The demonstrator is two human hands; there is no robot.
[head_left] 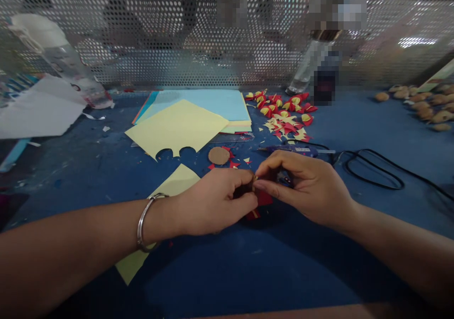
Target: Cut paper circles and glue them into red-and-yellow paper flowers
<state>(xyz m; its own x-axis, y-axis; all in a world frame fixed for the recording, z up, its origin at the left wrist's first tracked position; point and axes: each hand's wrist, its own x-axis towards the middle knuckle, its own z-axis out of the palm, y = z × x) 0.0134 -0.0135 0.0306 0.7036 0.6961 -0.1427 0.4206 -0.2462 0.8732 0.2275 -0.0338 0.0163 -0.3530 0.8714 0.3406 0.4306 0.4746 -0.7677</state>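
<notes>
My left hand [216,201] and my right hand [305,186] meet at the middle of the blue table [248,271]. Both have their fingers pinched together on a small red paper piece [261,200] that shows between and below them. A silver bangle [145,222] circles my left wrist. A yellow paper sheet [170,186] lies under my left forearm. Just beyond my hands lie a round brown disc [219,155] and a blue glue gun [294,150] with its black cord [372,168].
A yellow sheet with cut-out scallops [177,127] rests on a stack of coloured paper [213,102]. A pile of folded red-and-yellow pieces [283,116] lies behind the glue gun. Brown lumps [425,106] at far right, white paper [39,111] at left, a perforated metal screen [198,35] behind.
</notes>
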